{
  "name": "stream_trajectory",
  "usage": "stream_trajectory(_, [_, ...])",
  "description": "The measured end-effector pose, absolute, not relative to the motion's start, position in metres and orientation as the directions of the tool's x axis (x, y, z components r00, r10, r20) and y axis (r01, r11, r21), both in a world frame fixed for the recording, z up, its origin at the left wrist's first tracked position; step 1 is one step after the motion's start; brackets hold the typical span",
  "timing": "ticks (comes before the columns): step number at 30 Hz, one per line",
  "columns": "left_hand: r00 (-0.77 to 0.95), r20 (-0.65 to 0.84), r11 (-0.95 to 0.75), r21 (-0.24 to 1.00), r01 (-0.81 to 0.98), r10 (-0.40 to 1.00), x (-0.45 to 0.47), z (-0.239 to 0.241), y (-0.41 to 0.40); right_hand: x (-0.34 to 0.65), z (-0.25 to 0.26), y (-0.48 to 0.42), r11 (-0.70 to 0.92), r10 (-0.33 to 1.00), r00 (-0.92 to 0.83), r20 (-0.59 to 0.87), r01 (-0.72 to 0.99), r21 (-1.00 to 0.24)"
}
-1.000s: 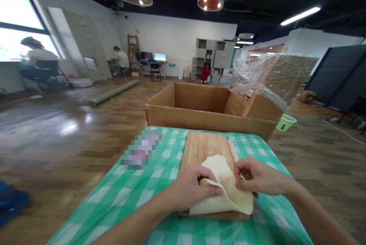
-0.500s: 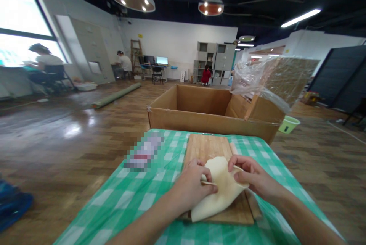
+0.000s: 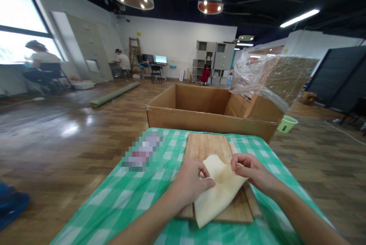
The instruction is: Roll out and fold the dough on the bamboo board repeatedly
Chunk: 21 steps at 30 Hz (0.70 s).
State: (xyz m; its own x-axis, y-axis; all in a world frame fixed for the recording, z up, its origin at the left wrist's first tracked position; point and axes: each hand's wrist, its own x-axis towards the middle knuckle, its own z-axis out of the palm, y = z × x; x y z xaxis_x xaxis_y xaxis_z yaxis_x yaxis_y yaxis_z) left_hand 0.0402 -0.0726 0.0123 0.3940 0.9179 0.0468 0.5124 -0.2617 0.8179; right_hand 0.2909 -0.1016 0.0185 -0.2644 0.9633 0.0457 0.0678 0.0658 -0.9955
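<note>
Left hand (image 3: 191, 180) at nine o'clock and right hand (image 3: 253, 170) at two, nearly closed, pinch a pale dough sheet (image 3: 220, 194) over the wooden board (image 3: 206, 146); a rolling pin (image 3: 253, 201) lies at its three o'clock, on the checkered surface (image 3: 147, 195).

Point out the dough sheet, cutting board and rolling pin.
Dough sheet (image 3: 219, 191): head view, middle of its visible surface.
Cutting board (image 3: 207, 146): head view, bare wood toward its far end.
Rolling pin (image 3: 252, 200): head view, near part of its body.
</note>
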Motion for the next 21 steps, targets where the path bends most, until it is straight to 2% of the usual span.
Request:
stream_trajectory(3, [0.369, 0.042, -0.241, 0.825, 0.511, 0.929, 0.043, 0.012, -0.074, 0.293, 0.016, -0.100, 0.076, 0.964, -0.261, 0.053, 0.077, -0.994])
stream_trajectory(7, [0.319, 0.133, -0.271, 0.855, 0.441, 0.938, 0.043, 0.014, -0.070, 0.295, 0.011, -0.095, 0.110, 0.975, -0.206, 0.083, 0.121, -0.986])
stream_trajectory(11, [0.255, 0.204, -0.286, 0.896, 0.341, 0.945, 0.032, 0.018, -0.053, 0.300, 0.009, -0.090, 0.211, 0.972, -0.161, 0.170, 0.285, -0.935])
stream_trajectory(16, [0.413, 0.192, -0.265, 0.956, 0.127, 0.890, 0.029, 0.026, -0.052, 0.304, 0.029, -0.096, 0.380, 0.925, -0.260, 0.277, 0.616, -0.690])
stream_trajectory(18, [0.464, 0.155, -0.213, 0.974, 0.076, 0.872, 0.038, 0.027, -0.063, 0.300, 0.040, -0.104, 0.457, 0.890, -0.329, 0.317, 0.630, -0.628])
stream_trajectory(21, [0.511, 0.110, -0.135, 0.991, 0.011, 0.852, 0.056, 0.021, -0.078, 0.286, 0.049, -0.116, 0.471, 0.872, -0.423, 0.246, 0.589, -0.657])
